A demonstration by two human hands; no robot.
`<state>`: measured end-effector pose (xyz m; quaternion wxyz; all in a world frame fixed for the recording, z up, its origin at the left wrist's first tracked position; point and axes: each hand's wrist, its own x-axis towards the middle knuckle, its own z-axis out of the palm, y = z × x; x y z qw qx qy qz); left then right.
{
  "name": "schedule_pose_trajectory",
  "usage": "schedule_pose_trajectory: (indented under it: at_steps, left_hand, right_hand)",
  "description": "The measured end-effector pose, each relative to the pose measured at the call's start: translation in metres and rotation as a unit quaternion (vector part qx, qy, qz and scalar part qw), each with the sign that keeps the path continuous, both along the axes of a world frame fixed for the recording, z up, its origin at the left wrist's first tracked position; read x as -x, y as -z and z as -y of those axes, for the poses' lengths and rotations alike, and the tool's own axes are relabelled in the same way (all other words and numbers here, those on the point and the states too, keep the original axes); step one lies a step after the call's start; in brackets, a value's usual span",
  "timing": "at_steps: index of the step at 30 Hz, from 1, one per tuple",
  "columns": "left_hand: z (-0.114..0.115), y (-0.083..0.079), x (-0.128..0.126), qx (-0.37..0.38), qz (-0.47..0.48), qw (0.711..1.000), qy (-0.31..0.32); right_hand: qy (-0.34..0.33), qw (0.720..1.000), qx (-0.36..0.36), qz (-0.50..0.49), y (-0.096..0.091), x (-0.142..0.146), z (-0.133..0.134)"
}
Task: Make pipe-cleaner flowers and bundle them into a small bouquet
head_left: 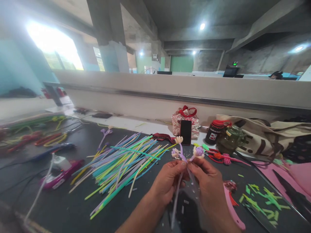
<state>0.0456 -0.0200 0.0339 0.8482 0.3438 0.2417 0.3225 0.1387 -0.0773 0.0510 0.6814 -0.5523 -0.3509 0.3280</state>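
Note:
Both my hands meet in front of me over a dark table (73, 207). My left hand (167, 183) and my right hand (209, 184) are closed on the stems of small pipe-cleaner flowers (187, 150), lilac and cream, whose heads stick up above my fingers. The lilac stems hang down between my palms. To the left lies a spread pile of pastel pipe cleaners (121, 165), green, blue, yellow and lilac.
A pink glue gun (62, 173) with a cable lies at left. A black phone (186, 132) leans on a patterned pouch (181, 121). A red-capped bottle (215, 131), a green jar (230, 139) and a canvas bag (269, 136) stand right. Green cuttings (262, 200) litter the front right.

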Motion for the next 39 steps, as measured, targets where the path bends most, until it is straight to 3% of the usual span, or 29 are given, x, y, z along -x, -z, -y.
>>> schedule_pose_trajectory:
  at_steps: [7, 13, 20, 26, 32, 39]
  left_hand:
    - [0.002, 0.0, -0.003, -0.038, -0.01, 0.995, -0.089]
    - [0.001, -0.001, -0.004, -0.077, -0.005, 0.993, -0.089]
    - [0.001, -0.008, -0.005, -0.114, -0.007, 0.99, -0.08]
    - [0.005, -0.013, -0.012, -0.078, 0.01, 0.991, -0.11]
    - [0.006, -0.009, -0.015, -0.067, 0.029, 0.992, -0.106]
    - [0.004, -0.007, -0.015, -0.041, 0.012, 0.994, -0.105]
  right_hand:
    - [0.007, 0.998, 0.023, 0.059, 0.003, -0.009, -0.001]
    - [-0.003, 0.995, 0.04, 0.087, 0.0, -0.012, 0.004]
    - [0.018, 0.993, 0.013, 0.12, 0.003, -0.015, 0.003]
    - [0.033, 0.995, -0.021, 0.092, 0.005, -0.011, 0.002]
    - [0.07, 0.981, -0.05, 0.175, 0.016, -0.012, 0.0]
    - [0.059, 0.978, -0.039, 0.196, 0.018, -0.015, 0.001]
